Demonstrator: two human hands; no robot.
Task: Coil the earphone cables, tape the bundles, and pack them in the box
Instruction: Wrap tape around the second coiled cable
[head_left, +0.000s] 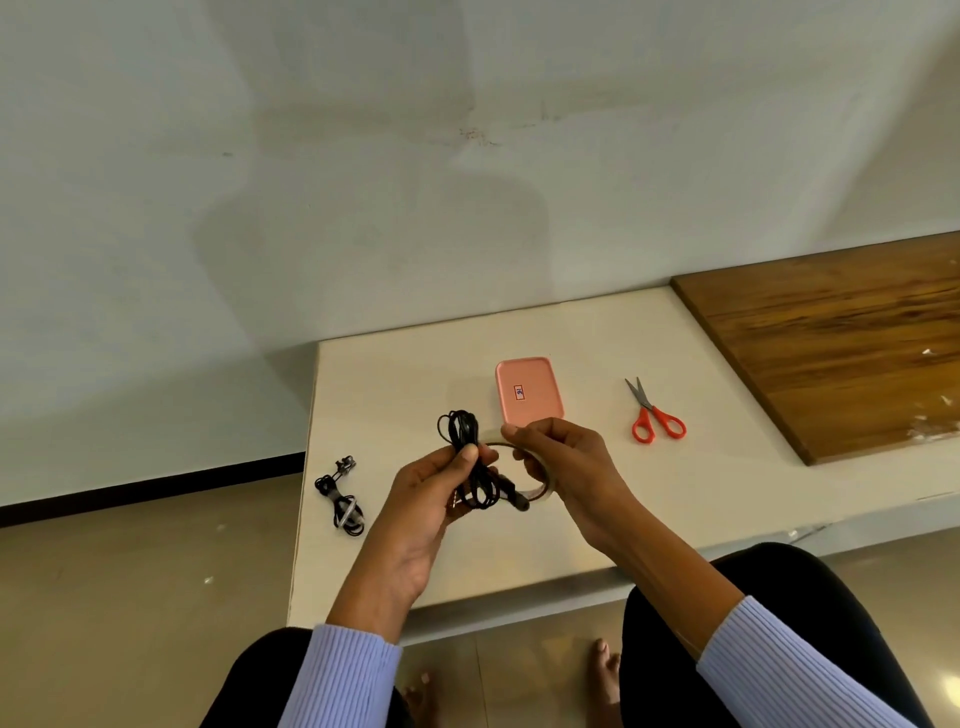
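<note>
soft even light (edges bowed)

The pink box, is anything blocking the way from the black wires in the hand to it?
Nothing lies between them. The left hand holds the coiled earphones just in front of the pink box. But the box's lid looks closed, and the right hand holds the tape roll.

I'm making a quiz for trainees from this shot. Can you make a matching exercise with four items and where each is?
Items:
1. tape roll
2. scissors
3. coiled black earphones
4. taped earphone bundle

Places:
A. lying on the table, left of the hands
B. held in the left hand
C. lying on the table, right of the pink box
D. held in the right hand

Pairs: 1-D, 2-C, 3-B, 4-A
</note>
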